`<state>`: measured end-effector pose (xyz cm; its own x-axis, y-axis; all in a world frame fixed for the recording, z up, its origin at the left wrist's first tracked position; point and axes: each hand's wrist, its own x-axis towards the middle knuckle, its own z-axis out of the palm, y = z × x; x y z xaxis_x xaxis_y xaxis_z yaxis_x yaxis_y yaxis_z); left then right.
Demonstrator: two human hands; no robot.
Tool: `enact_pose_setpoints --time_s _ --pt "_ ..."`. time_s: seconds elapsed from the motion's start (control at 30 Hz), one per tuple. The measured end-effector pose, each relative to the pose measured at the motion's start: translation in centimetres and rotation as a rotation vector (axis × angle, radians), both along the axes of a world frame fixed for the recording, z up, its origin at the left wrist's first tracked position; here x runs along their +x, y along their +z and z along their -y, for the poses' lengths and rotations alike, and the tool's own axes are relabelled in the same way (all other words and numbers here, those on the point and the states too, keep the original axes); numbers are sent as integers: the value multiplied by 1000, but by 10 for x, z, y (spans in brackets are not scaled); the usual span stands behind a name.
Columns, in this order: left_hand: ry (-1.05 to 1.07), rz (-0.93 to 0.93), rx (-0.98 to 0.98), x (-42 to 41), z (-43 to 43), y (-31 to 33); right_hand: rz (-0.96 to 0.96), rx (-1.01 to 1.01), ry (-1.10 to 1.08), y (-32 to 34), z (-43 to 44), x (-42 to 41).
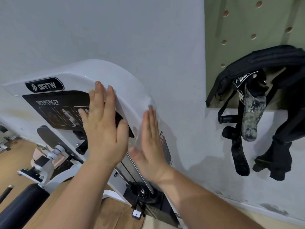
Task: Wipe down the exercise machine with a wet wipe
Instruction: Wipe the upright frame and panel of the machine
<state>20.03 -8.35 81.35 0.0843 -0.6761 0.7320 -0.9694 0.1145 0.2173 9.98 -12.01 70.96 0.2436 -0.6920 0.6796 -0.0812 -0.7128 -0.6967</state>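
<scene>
The exercise machine (79,75) stands against the pale wall (115,30), in the middle and left of the scene, and both hands are on its white top cover. The left hand (105,129) lies flat over the front edge, with fingers straight, partly on the black panel (47,102). The right hand (149,142) lies flat on the right side face, fingers straight and together. The grip of each hand is open and closes on nothing. I cannot see the wet wipe clearly. A pale blur at the right fingertips may be its edge, white on white.

I think the first risk is that a flat palm slides over the wipe, so the wipe folds or falls and the cover stays dirty. A wet cloth rubbed over the panel border or over the small red sticker (165,146) could lift a corner. Water that runs down could reach the guide rods (140,172) and the weight stack below. The right wrist is near these rods and could knock against them on a long downward stroke.

The logo plate (44,85) reads "BRTW". The panel reads "BICEP/TRICEP" above small exercise pictures. The sticker text is too small to read. A black bag (264,66) hangs at the green pegboard (239,30) on the right, and its white label is upside down and not legible.
</scene>
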Motion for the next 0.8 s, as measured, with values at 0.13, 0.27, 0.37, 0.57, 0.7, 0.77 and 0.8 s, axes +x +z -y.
enact_pose_setpoints --time_s 0.13,0.27,0.37,0.57,0.7,0.77,0.8 --pt "-15 276 39 -7 -13 -37 -5 518 56 -84 -15 -10" --pt "-61 480 155 -11 -21 -75 137 782 129 -63 6 -22" --pt "-58 500 183 -11 -22 -88 131 545 160 -18 5 -18" --pt "-89 497 262 3 -22 -82 127 492 120 -58 -5 -11" --pt "-144 434 355 13 -29 -86 199 865 103 -87 -4 -12" --pt "-158 401 368 18 -30 -90 223 833 95 -73 5 -9" --pt "-168 389 369 21 -30 -91 208 768 92 -58 8 -8"
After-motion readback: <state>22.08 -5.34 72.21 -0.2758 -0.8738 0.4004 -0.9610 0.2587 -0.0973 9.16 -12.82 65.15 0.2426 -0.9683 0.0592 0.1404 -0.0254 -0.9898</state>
